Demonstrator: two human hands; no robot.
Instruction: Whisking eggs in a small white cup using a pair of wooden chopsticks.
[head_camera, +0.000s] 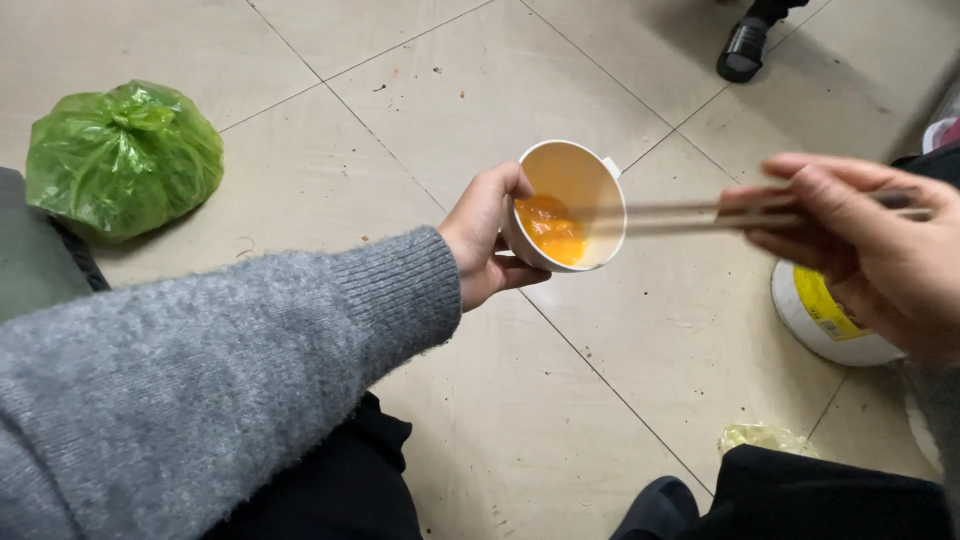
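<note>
Grey sleeve (200, 390), left hand (482, 240) tilting cup (570, 205), chopsticks (680, 215)

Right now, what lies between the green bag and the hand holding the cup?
In the head view, only bare floor tiles lie between the green bag and the left hand gripping the cup.

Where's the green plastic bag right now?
The green plastic bag sits tied shut on the tiled floor at the upper left of the head view, beyond the grey-sleeved left arm and well left of the white cup.
</note>
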